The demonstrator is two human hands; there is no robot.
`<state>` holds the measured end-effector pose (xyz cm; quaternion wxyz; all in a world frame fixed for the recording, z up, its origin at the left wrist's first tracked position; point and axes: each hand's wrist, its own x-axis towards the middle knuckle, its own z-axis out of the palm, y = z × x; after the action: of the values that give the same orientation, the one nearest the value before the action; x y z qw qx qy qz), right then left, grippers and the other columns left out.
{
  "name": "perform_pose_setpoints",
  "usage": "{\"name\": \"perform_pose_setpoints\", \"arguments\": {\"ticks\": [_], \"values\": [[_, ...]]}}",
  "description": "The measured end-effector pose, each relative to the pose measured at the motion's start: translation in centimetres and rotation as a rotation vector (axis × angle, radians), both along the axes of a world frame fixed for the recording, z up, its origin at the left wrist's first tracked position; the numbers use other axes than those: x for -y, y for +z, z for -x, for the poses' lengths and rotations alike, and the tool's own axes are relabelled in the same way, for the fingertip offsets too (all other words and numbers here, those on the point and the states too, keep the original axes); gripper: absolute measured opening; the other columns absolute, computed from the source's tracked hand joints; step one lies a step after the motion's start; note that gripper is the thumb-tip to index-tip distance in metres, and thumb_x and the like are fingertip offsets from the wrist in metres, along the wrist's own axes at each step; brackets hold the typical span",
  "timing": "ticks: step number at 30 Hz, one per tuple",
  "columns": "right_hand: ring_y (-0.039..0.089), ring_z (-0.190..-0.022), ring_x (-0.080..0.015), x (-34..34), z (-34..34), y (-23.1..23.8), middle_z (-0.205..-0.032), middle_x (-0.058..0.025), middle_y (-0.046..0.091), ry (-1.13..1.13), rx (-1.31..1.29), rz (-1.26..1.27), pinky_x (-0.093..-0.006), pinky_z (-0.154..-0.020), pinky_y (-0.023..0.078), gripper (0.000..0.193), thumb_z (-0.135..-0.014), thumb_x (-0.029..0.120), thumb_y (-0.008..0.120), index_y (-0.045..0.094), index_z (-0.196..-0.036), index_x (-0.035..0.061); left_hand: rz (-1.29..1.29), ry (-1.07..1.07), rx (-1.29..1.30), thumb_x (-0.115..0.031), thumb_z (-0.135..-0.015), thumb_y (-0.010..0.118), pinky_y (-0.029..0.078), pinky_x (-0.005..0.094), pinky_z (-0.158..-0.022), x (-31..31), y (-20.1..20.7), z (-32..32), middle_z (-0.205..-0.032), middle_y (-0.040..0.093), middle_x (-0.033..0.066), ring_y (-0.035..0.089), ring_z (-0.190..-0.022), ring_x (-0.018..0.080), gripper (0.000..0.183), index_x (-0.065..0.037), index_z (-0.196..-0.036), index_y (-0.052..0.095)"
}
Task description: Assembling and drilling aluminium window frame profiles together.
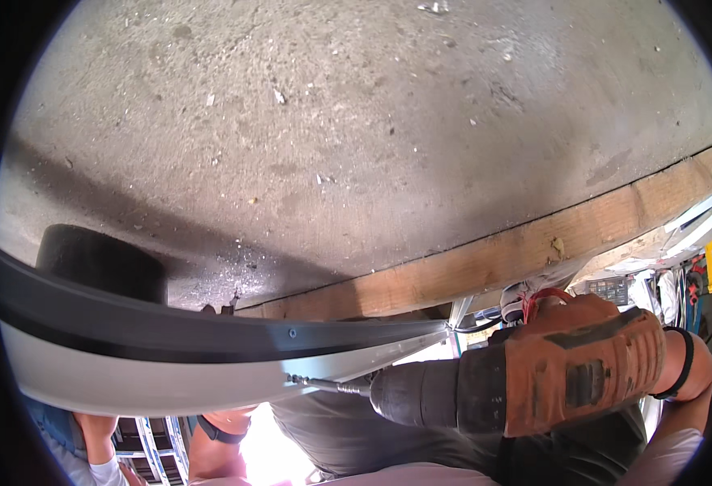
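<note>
Right hand (592, 307) grips orange drill (583, 379), bit (331, 386) aimed 9 o'clock | dark-and-white strip (202, 374) lies 9 o'clock, long axis 9-to-3 | left forearm (210, 455) nearer; left hand hidden, cannot tell grip

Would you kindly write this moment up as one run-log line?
right hand: gripping orange-and-black drill | left hand: not visible | drill bit: tip at pale panel, contact unclear
</note>
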<state>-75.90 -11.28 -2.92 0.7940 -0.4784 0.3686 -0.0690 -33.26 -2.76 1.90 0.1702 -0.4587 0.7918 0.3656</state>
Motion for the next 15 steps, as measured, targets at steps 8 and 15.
{"name": "perform_pose_setpoints", "arguments": {"ticks": [8,15], "values": [[0.061,-0.099,-0.0277,-1.1,-0.3,-1.7,-0.109,-0.0107,0.063,0.020,-0.017,-0.022,-0.0385,-0.089,0.047,0.038,-0.082,0.017,0.065,0.059,-0.115,-0.0012,-0.037,0.026,0.042,-0.039,-0.076,0.076,0.048,0.0441,-0.092,-1.1,1.3,-3.0,-0.115,0.065,0.0163,0.064,-0.104,0.0362,0.059,-0.003,-0.121,0.062],[0.061,-0.100,-0.0269,-3.6,-0.6,-0.9,-0.111,-0.0108,0.062,-0.027,-0.041,-0.043,-0.0378,-0.089,0.046,0.041,-0.083,0.019,0.065,0.058,-0.117,-0.0013,-0.065,-0.018,0.071,-0.039,-0.076,0.076,0.048,0.0445,-0.093,-0.3,-0.2,-0.2,-0.116,0.065,0.0163,0.063,-0.105,0.0364,0.060,-0.003,-0.121,0.062]]}}
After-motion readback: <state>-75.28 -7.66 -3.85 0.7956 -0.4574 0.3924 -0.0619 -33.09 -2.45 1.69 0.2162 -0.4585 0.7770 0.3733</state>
